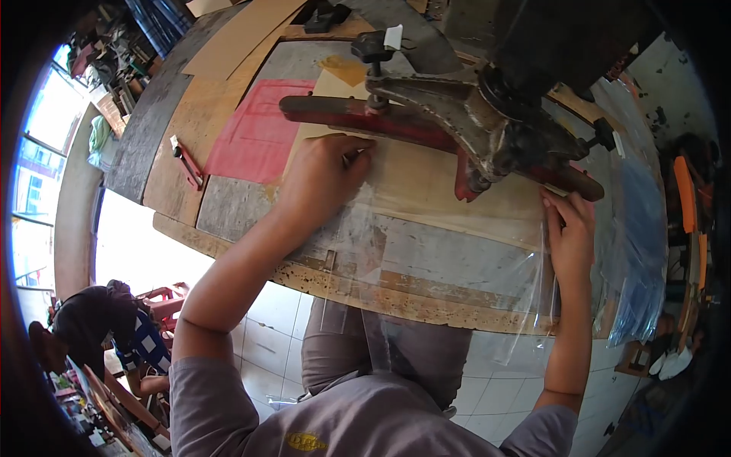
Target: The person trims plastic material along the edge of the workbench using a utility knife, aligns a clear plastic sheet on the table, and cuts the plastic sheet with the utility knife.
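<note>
In the head view, the right hand (569, 228) is apparently pinching one side of a clear plastic sheet (527, 297) lying between both hands, while the left hand (331, 164) is curling narrowly at the other, whether pinching or pressing I cannot tell. The person is seemingly aligning it, which calls for keeping it flat. Just beyond both grips, a machine's bar (335, 112) is limiting reach; a pink sheet (251, 129) is lying left of the left hand.

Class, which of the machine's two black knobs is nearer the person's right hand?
The right knob, beyond the right hand; the other, the left knob, stands beyond the left hand.
</note>
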{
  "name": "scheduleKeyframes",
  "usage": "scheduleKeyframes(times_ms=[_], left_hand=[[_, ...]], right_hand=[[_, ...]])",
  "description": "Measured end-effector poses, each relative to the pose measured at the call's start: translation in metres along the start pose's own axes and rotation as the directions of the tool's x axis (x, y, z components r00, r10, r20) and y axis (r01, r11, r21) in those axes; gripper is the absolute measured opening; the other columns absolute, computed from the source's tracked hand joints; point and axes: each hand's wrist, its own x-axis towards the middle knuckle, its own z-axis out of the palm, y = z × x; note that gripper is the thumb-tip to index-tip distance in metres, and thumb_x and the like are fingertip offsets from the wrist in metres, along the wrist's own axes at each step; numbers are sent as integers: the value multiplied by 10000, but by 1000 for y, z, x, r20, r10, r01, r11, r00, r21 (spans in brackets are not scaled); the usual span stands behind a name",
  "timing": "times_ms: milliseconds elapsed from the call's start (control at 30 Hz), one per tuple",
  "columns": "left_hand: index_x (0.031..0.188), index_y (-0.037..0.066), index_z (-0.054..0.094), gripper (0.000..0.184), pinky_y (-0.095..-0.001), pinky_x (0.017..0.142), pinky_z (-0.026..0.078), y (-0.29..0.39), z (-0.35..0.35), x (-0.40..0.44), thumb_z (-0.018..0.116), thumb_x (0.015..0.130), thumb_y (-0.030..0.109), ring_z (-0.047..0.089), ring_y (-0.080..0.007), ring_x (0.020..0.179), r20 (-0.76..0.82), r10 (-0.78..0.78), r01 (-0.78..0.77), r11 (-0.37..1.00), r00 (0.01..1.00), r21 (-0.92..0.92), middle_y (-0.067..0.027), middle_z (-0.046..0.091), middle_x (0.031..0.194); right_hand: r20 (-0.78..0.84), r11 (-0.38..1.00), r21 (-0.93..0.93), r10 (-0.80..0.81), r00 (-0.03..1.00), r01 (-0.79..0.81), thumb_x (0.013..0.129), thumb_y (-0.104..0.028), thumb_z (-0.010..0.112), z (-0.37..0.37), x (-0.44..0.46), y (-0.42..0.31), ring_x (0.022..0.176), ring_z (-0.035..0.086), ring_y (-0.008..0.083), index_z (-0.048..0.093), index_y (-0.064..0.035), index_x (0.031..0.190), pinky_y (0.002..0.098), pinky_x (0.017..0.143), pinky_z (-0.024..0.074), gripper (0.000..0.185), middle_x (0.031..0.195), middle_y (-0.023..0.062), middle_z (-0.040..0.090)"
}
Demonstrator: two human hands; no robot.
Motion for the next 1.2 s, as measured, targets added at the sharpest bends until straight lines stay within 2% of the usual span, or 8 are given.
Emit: scheduleKeyframes(times_ms=[100, 200, 400, 567, 667, 800, 1067, 1200], left_hand=[[1116, 17, 794, 255, -381, 698, 579, 0, 0, 0, 683, 926, 147, 742, -257, 690, 1, 18, -18, 1000, 1000, -6, -184, 761, 852], [1093, 11, 797, 247, -387, 710, 585, -1, 0, 0, 683, 914, 138, 752, -268, 708, -1, 39, -39, 999, 999, -10, -188, 763, 863], [1082, 2, 798, 240, -381, 716, 586, -1, -1, -1, 690, 908, 128, 751, -256, 719, 11, 9, -9, 1000, 1000, -2, -182, 769, 883], [1090, 3, 799, 239, -376, 720, 584, -3, 0, -1, 699, 905, 116, 740, -244, 713, -3, 32, -32, 999, 999, -19, -181, 774, 895], [1066, 14, 804, 244, -444, 761, 591, -2, 1, 1, 692, 876, 118, 748, -372, 781, -28, 56, -57, 998, 998, -28, -228, 757, 914], [1067, 14, 803, 249, -458, 772, 588, -3, 2, 1, 690, 874, 124, 744, -388, 794, -34, 50, -51, 998, 998, -30, -231, 753, 908], [1074, 35, 800, 262, -499, 762, 582, -5, 1, -3, 664, 893, 167, 723, -425, 785, -42, 186, -184, 982, 982, 46, -252, 725, 832], [1138, 55, 806, 289, -451, 750, 583, 4, -6, -8, 705, 909, 198, 739, -358, 773, 38, 99, -104, 984, 994, 147, -205, 756, 844]], right_hand=[[0, 1000, 21, 10, 1000, -10, 983, -42, 689, 3, -1, 4, 1135, 621, 355, 790, -64, 1184, 443, 977, 499, 226, 1093, 140, 699], [-72, 991, -10, -132, 989, 132, 958, 6, 701, 3, 1, 3, 962, 705, 318, 780, -51, 1202, 404, 831, 546, 263, 1045, 138, 695], [-50, 991, -37, -130, 990, 128, 964, 3, 695, 1, 1, 2, 974, 708, 312, 775, -51, 1207, 397, 831, 544, 261, 1053, 132, 702], [-28, 999, 24, -30, 999, 31, 973, -48, 701, 3, 0, 2, 1078, 623, 362, 790, -67, 1185, 447, 952, 497, 230, 1043, 129, 688], [-49, 994, -56, -101, 994, 98, 957, -17, 706, 1, 1, 5, 976, 667, 334, 784, -60, 1199, 423, 868, 525, 258, 1021, 135, 679], [-61, 991, -55, -122, 991, 119, 948, -1, 702, 2, 1, 6, 902, 681, 320, 783, -58, 1204, 413, 825, 537, 275, 1003, 139, 664], [-48, 999, 34, -18, 999, 20, 984, -68, 692, 2, -3, 0, 980, 644, 345, 796, -68, 1174, 422, 860, 515, 217, 1013, 130, 668], [-109, 991, -11, -135, 985, 135, 966, -46, 700, 2, -3, 1, 923, 691, 350, 784, -35, 1154, 430, 797, 529, 206, 983, 157, 668]])
